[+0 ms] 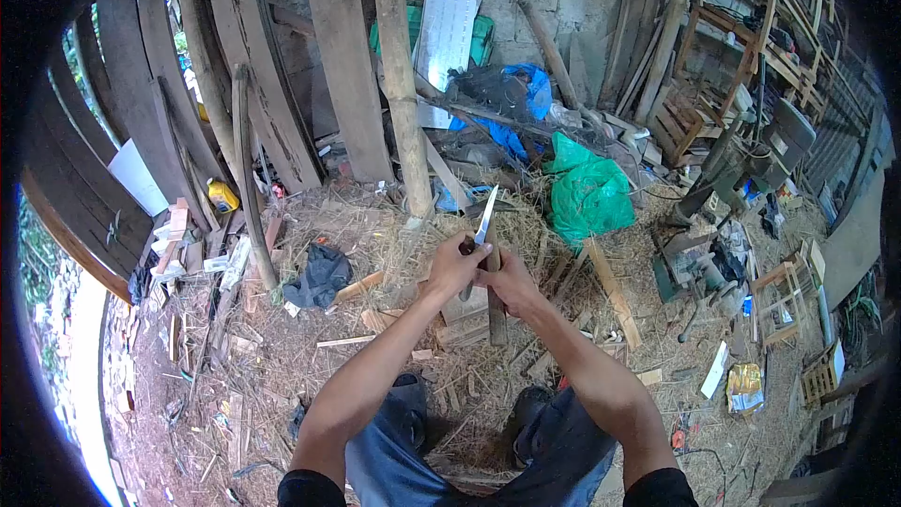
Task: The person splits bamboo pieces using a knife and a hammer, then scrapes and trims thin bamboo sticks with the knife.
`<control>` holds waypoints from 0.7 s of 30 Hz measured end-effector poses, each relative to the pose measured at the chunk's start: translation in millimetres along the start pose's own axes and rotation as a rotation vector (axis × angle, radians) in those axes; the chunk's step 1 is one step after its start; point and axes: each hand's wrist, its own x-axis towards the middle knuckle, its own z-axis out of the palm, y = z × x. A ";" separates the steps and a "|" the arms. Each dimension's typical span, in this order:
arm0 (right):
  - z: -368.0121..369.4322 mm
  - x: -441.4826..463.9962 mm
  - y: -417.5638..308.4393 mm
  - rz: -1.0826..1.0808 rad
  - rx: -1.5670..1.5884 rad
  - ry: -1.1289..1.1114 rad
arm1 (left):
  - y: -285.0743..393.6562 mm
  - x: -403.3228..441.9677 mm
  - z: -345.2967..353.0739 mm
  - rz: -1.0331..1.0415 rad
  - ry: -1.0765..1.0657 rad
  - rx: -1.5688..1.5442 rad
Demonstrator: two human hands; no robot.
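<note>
In the middle of the view my left hand [454, 268] is closed around the handle of a knife. The knife's bright blade [486, 214] points up and away from me. Close beside it on the right, my right hand [510, 281] is closed on a narrow wooden strip [496, 319], which runs down between my forearms. The two hands are nearly touching, and the blade's lower end lies by the strip's upper part. Part of the handle is hidden by my fingers.
Wood shavings and scraps cover the ground. A bamboo post [402, 84] stands ahead, with a green bag [588, 192] to its right. A dark cloth [322, 277] and a yellow container [221, 196] lie left. A wooden frame [777, 305] is at right.
</note>
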 end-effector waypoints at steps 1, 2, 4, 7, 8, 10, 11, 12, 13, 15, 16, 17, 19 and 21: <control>-0.7 2.8 5.1 0.001 0.000 -0.001 | -2.1 1.8 -0.4 -0.001 0.001 0.000; -0.8 6.6 12.9 -0.043 0.060 0.000 | -4.8 3.6 -1.0 -0.063 0.009 -0.085; 1.6 4.1 7.4 -0.086 0.124 0.002 | -11.4 10.1 -6.1 -0.126 0.016 -0.166; -6.5 -0.3 5.4 0.135 0.126 0.148 | -7.0 14.3 -22.2 -0.057 0.089 -0.055; -12.1 3.9 12.7 0.091 0.039 0.197 | -3.6 13.0 -26.8 -0.033 0.072 -0.041; -21.3 6.1 11.1 0.036 -0.022 0.233 | -6.1 13.2 -33.7 -0.012 0.057 -0.025; -21.5 8.5 11.3 0.037 -0.023 0.232 | -10.7 15.6 -35.1 0.074 0.025 0.070; -20.8 8.8 9.5 -0.003 0.035 0.242 | -8.2 14.1 -35.4 0.160 -0.008 0.163; -20.9 8.8 7.4 -0.043 0.092 0.254 | -5.9 11.4 -33.6 0.158 -0.008 0.160; -16.2 10.3 6.2 -0.058 0.147 0.271 | 4.3 2.7 -27.2 0.246 -0.094 0.264; -14.8 11.8 6.7 -0.063 0.171 0.230 | 11.0 -1.7 -24.5 0.245 -0.095 0.263; -14.2 12.9 6.6 -0.071 0.195 0.187 | 18.1 -5.6 -22.2 0.214 -0.137 0.297; -14.3 14.6 11.6 -0.064 0.215 0.171 | 18.7 -6.5 -18.9 0.184 -0.174 0.331; -13.1 16.7 13.2 -0.057 0.237 0.150 | 16.8 -5.2 -18.7 0.224 -0.193 0.295</control>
